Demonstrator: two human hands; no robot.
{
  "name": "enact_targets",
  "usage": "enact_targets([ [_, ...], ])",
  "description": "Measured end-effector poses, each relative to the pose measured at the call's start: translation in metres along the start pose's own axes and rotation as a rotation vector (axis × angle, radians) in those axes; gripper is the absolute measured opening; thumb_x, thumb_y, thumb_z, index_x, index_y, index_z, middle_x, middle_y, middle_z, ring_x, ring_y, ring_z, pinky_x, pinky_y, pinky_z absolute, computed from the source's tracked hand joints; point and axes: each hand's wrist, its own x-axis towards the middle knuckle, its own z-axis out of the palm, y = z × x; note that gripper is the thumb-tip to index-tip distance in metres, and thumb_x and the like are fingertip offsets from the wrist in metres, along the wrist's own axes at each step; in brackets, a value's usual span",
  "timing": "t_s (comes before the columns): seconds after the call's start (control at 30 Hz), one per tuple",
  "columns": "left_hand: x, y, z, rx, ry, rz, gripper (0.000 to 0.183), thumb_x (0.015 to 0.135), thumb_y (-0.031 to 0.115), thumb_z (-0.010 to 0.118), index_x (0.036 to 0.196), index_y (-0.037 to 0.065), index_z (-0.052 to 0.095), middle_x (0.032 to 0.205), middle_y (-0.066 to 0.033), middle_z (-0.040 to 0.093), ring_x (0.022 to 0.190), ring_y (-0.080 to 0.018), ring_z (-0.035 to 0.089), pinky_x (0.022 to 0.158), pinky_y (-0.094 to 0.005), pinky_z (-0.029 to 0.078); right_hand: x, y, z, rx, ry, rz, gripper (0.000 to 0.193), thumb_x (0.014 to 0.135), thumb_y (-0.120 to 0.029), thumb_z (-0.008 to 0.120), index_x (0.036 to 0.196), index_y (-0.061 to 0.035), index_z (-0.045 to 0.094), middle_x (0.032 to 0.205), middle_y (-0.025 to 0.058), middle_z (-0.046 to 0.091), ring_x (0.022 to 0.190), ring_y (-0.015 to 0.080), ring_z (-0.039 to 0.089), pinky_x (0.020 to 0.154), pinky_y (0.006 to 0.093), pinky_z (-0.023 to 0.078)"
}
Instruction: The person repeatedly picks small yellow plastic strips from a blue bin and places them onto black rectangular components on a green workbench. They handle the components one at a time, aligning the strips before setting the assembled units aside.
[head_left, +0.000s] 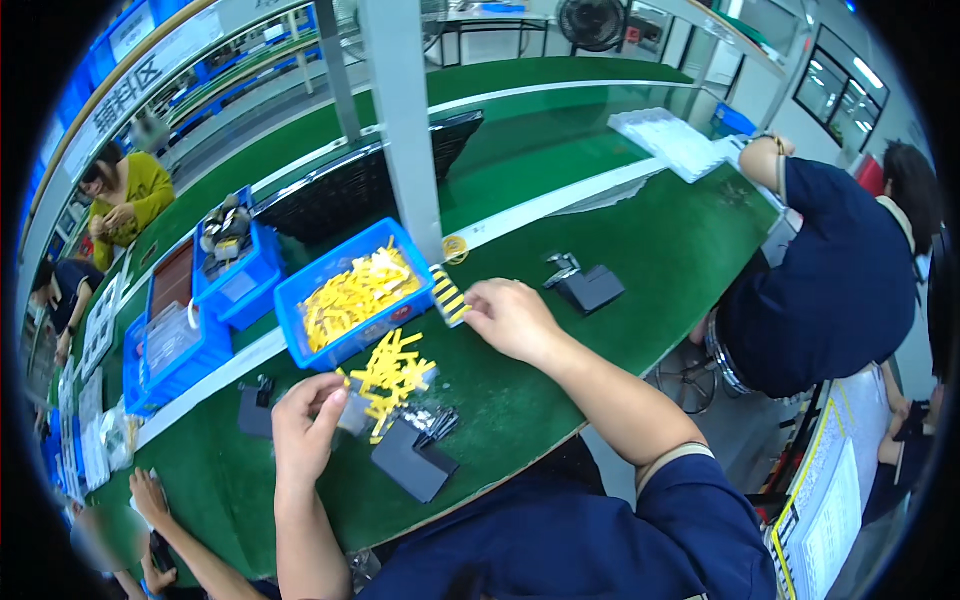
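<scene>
Green-topped workbench (525, 400) below you. Your left hand (308, 425) pinches a tiny yellow strip (344, 376); right hand (512, 318) touches a yellow-black striped piece (448, 296), can't tell if gripping.

Green bench (540, 420) carried 1 blue bin (345, 346). A loose heap of yellow strips (385, 375) lay just beside the bin. 3 dark pieces (412, 465) sat on the green too: 1 near the front edge by small shiny parts (435, 424), 1 farther right, 1 left.
</scene>
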Motion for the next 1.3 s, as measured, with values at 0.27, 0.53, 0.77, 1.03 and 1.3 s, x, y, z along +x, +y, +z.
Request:
enact_targets([
  [0.27, 0.0, -0.002, 0.0, 0.164, 0.049, 0.109, 0.017, 0.08, 0.01, 0.065, 0.092, -0.002, 0.066, 0.079, -0.0114, 0.064, 0.069, -0.0179, 0.062, 0.066, -0.027, 0.049, 0.025, 0.002, 0.015, -0.26, -0.11, 0.102, 0.039, 0.072, -0.031, 0.071, 0.088, 0.0016, 0.059, 0.088, 0.0186, 0.063, 0.086, 0.0346, 0.062, 0.078, 0.0422, 0.05],
  [0.53, -0.002, 0.001, 0.002, 0.263, 0.018, 0.209, 0.015, 0.079, 0.011, 0.064, 0.09, 0.0, 0.066, 0.075, -0.0118, 0.062, 0.066, -0.0221, 0.061, 0.062, -0.0306, 0.047, 0.033, 0.005, 0.016, -0.185, -0.19, 0.302, 0.034, 0.068, -0.038, 0.074, 0.07, -0.0049, 0.065, 0.077, 0.0152, 0.066, 0.078, 0.0314, 0.064, 0.07, 0.0422, 0.051],
  [0.77, 0.0, -0.009, 0.003, 0.289, 0.095, 0.237, 0.012, 0.079, 0.009, 0.063, 0.088, 0.001, 0.066, 0.073, -0.0122, 0.061, 0.065, -0.0236, 0.06, 0.061, -0.0317, 0.047, 0.032, 0.01, -0.006, -0.012, -0.078, 0.256, 0.03, 0.074, -0.032, 0.071, 0.076, -0.0023, 0.068, 0.072, 0.0131, 0.066, 0.071, 0.0267, 0.065, 0.067, 0.0375, 0.05],
  [1.03, 0.003, -0.022, 0.005, 0.36, 0.272, 0.244, 0.008, 0.081, 0.007, 0.061, 0.083, 0.0, 0.066, 0.073, -0.0112, 0.064, 0.067, -0.0226, 0.062, 0.063, -0.0311, 0.048, 0.07, 0.157, -0.127, -0.303, 0.348, 0.323, 0.027, 0.078, -0.028, 0.066, 0.083, -0.0012, 0.068, 0.075, 0.0144, 0.066, 0.07, 0.0253, 0.064, 0.066, 0.0354, 0.049],
  [1.3, 0.014, -0.029, 0.005, 0.492, 0.348, 0.383, 0.006, 0.078, 0.007, 0.064, 0.083, 0.003, 0.066, 0.074, -0.0111, 0.063, 0.067, -0.0271, 0.062, 0.06, -0.0355, 0.049, 0.058, 0.308, -0.133, 0.08, 0.536, 0.245, 0.02, 0.086, -0.017, 0.062, 0.094, 0.0012, 0.064, 0.076, 0.0003, 0.058, 0.066, 0.0069, 0.049, 0.06, 0.0213, 0.041],
])
